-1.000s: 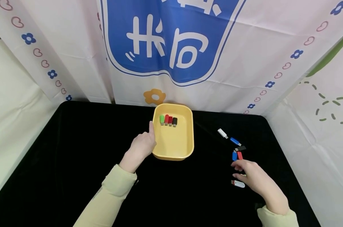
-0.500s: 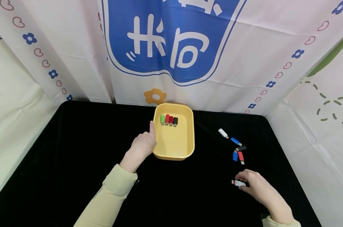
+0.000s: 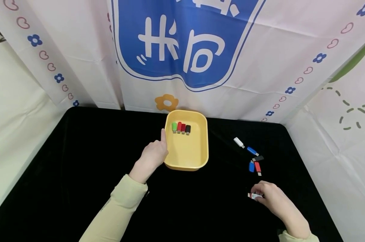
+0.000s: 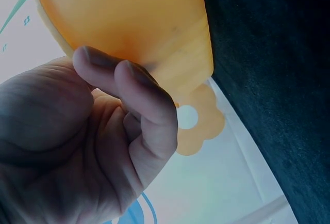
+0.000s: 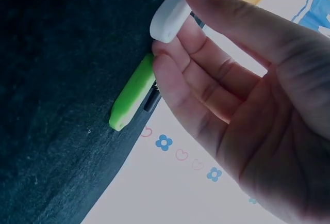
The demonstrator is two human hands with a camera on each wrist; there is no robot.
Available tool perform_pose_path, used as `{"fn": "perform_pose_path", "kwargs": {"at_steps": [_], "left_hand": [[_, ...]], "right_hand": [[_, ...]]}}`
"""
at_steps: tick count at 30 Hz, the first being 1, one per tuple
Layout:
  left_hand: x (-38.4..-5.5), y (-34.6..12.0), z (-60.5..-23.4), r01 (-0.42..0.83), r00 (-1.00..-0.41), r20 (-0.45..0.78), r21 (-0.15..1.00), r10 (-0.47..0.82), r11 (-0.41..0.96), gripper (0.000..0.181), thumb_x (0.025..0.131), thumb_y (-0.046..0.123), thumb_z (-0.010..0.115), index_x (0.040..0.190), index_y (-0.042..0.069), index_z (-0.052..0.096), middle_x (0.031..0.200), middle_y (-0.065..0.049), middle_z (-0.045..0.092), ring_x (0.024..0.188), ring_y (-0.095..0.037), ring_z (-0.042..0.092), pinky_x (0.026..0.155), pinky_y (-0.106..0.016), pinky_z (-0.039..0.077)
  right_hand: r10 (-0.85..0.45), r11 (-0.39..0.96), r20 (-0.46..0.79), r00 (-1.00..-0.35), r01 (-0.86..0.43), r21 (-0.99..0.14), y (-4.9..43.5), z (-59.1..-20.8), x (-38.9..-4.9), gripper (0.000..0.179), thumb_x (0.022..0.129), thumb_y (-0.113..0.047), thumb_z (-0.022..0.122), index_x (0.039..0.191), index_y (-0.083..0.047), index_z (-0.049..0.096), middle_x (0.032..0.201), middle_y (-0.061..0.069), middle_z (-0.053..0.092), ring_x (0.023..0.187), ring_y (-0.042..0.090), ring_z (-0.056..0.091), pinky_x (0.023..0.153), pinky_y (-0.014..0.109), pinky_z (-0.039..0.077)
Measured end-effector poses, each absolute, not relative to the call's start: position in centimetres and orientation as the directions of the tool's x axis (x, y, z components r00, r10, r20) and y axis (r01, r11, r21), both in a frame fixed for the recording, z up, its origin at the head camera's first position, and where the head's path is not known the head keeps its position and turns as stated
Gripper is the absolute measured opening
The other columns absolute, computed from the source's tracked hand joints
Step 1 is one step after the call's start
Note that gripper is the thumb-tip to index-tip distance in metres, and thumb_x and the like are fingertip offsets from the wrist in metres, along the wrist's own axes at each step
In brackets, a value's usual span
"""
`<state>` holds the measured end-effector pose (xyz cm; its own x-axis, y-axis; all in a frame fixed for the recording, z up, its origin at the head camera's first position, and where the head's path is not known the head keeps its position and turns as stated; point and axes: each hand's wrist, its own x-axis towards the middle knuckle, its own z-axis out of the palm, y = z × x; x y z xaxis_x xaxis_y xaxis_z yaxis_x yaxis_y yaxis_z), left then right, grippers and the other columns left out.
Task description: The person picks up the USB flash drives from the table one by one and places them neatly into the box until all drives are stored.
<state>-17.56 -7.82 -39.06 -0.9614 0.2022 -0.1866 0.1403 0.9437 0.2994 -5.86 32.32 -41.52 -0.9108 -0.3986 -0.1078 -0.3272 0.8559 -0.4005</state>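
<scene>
Your left hand is at the left side of the yellow tray, one finger pointing straight to the far side along its rim. At least two other fingers are curled; I cannot tell whether they pinch the tray. Inside, toward the far left, four USB sticks lie side by side, metal ends near: green stick, bright red stick, dark red stick, black stick.

Right of the tray, on the black cloth, a white stick lies far left of a loose group: a short blue stick, a long blue stick, a grey-black stick and a plain red stick.

Nearer to you, your right hand pinches a white-and-red stick between thumb and fingers, its connector pointing left; I cannot tell whether it touches the cloth. Your right wrist view shows a second green stick beside your fingertips.
</scene>
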Motion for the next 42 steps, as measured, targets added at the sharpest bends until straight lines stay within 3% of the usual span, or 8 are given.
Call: {"fn": "perform_pose_path", "kwargs": {"at_steps": [7, 12, 17, 24, 29, 37, 42], "left_hand": [[-17.6, -7.8, -39.1, 0.141, -0.961, -0.186, 0.300, 0.203, 0.943, 0.079, 0.098, 0.009, 0.056, 0.157, -0.009, 0.007, 0.060, -0.005, 0.052, 0.047, -0.014, 0.046, 0.044, -0.024, 0.035], [-17.5, -7.9, -39.1, 0.146, -0.962, -0.181, 0.297, 0.206, 0.943, 0.079, 0.098, 0.010, 0.057, 0.157, -0.009, 0.007, 0.059, -0.005, 0.052, 0.047, -0.014, 0.046, 0.044, -0.023, 0.035], [-17.6, -8.0, -39.1, 0.146, -0.963, -0.176, 0.305, 0.206, 0.941, 0.077, 0.097, 0.010, 0.057, 0.156, -0.010, 0.010, 0.058, -0.003, 0.050, 0.046, -0.013, 0.046, 0.043, -0.023, 0.035], [-17.5, -7.9, -39.0, 0.131, -0.961, -0.195, 0.304, 0.196, 0.944, 0.079, 0.098, 0.010, 0.056, 0.157, -0.008, 0.006, 0.059, -0.004, 0.051, 0.046, -0.013, 0.045, 0.044, -0.023, 0.034], [-17.5, -7.8, -38.9, 0.132, -0.961, -0.197, 0.294, 0.196, 0.947, 0.079, 0.098, 0.011, 0.056, 0.157, -0.008, 0.006, 0.059, -0.004, 0.051, 0.046, -0.013, 0.046, 0.043, -0.023, 0.034], [-17.5, -7.8, -38.9, 0.113, -0.959, -0.216, 0.292, 0.181, 0.950, 0.080, 0.099, 0.011, 0.056, 0.158, -0.006, 0.005, 0.058, -0.003, 0.051, 0.046, -0.013, 0.046, 0.042, -0.022, 0.034], [-17.5, -7.7, -38.8, 0.121, -0.961, -0.206, 0.292, 0.186, 0.949, 0.079, 0.098, 0.011, 0.056, 0.158, -0.007, 0.007, 0.057, -0.003, 0.050, 0.045, -0.013, 0.045, 0.042, -0.022, 0.033]], "right_hand": [[-0.409, 0.848, -0.133, -0.903, -0.322, -0.421, 32.2, -41.6, -6.0, 0.020, 0.079, 0.000, 0.077, 0.087, -0.017, 0.070, 0.081, -0.009, 0.060, 0.071, -0.004, 0.050, 0.059, 0.022, 0.044], [-0.444, 0.824, -0.171, -0.880, -0.326, -0.463, 32.4, -41.5, -6.3, 0.014, 0.084, -0.002, 0.074, 0.089, -0.015, 0.072, 0.082, -0.007, 0.066, 0.069, -0.004, 0.052, 0.058, 0.021, 0.045], [-0.452, 0.822, -0.058, -0.890, -0.390, -0.415, 31.9, -40.8, -6.6, 0.015, 0.083, -0.003, 0.075, 0.092, -0.015, 0.074, 0.087, -0.007, 0.071, 0.076, 0.000, 0.061, 0.063, 0.023, 0.051], [-0.456, 0.798, 0.098, -0.884, -0.456, -0.394, 30.3, -39.3, -7.7, 0.023, 0.082, 0.002, 0.076, 0.095, -0.016, 0.075, 0.092, -0.009, 0.069, 0.080, -0.003, 0.060, 0.067, 0.024, 0.053], [-0.482, 0.777, 0.189, -0.856, -0.517, -0.359, 28.9, -38.6, -8.8, 0.025, 0.081, 0.005, 0.075, 0.100, -0.012, 0.076, 0.096, -0.005, 0.068, 0.081, 0.006, 0.064, 0.070, 0.025, 0.055], [-0.455, 0.785, 0.261, -0.851, -0.522, -0.334, 26.6, -37.2, -10.9, 0.026, 0.081, 0.007, 0.075, 0.102, -0.009, 0.077, 0.098, -0.002, 0.073, 0.082, 0.013, 0.068, 0.071, 0.030, 0.057], [-0.383, 0.812, 0.262, -0.886, -0.458, -0.361, 25.2, -35.9, -12.2, 0.019, 0.084, 0.002, 0.075, 0.097, -0.012, 0.077, 0.094, -0.002, 0.075, 0.081, 0.011, 0.067, 0.072, 0.033, 0.057]]}}
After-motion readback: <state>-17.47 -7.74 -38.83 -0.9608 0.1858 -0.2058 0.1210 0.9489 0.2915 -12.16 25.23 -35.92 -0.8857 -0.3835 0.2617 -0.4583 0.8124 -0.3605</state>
